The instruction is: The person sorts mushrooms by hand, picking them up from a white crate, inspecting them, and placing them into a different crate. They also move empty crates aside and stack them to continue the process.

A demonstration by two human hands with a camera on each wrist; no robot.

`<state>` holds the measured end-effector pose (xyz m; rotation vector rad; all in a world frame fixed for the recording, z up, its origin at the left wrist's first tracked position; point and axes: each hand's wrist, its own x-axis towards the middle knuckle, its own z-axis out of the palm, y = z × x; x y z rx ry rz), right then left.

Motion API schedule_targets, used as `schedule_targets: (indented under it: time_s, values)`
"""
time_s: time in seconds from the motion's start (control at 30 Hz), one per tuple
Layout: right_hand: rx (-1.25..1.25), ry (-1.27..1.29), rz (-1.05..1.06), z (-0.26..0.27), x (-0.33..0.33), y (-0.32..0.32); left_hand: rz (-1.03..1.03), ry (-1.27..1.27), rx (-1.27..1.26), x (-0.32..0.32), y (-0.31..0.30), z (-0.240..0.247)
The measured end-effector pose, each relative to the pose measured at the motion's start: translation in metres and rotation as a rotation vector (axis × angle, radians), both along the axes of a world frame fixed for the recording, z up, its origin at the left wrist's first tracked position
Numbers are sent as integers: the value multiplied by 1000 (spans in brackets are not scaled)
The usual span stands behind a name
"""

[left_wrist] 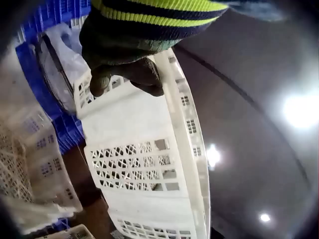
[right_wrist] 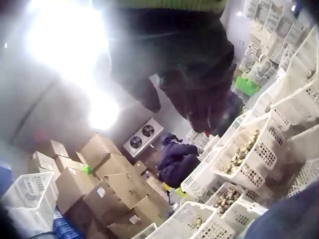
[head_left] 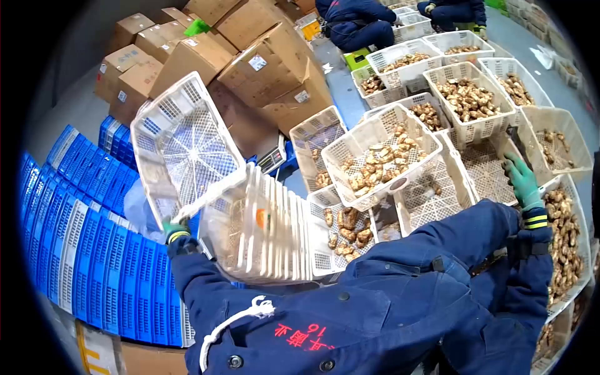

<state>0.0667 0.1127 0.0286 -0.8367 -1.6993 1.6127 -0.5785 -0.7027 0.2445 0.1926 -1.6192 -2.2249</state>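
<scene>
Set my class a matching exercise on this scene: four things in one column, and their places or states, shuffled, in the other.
Column 1
1. Left hand
2. Right hand
3. Blue crates
4. Cardboard boxes

Column 2
A. Piled up near the top of the head view, left of centre
B. Holds nothing, its fingers loose
C. Grips the rim of a tilted, empty white crate
D. Lined up in rows along the left of the head view

Right pairs: 1-C, 2-B, 3-D, 4-A
</scene>
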Motion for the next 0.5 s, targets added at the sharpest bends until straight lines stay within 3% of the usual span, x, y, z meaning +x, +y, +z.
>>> schedule_targets:
  time_s: [0.03,0.13,0.23,0.27,0.3,0.37,0.43,0.5]
  values:
    - [-16,-20,2,-9,-1,3,-92,-93,7,32,-25,12]
    - [-61,-77,21,-38,2,8,595,-341,-604,106,-46,49]
    - [-108,-118,14,-57,12,11,1247,-569,-1192,133,-21,64]
    - [-114,-136,7,-61,13,10,1389,-360,-1318,135,14,73]
    - [-120,-159,1,-65,14,10,943,-217,-1357,140,49,92]
    - [-62,-215,1,-48,14,1,146,216,-1639,64,54,94]
    - [-69,-145,25,-51,17,2,-464,224,-1726,7,70,73]
    - [-53,-123,39,-51,25,3,-544,12,-1675,41,147,60]
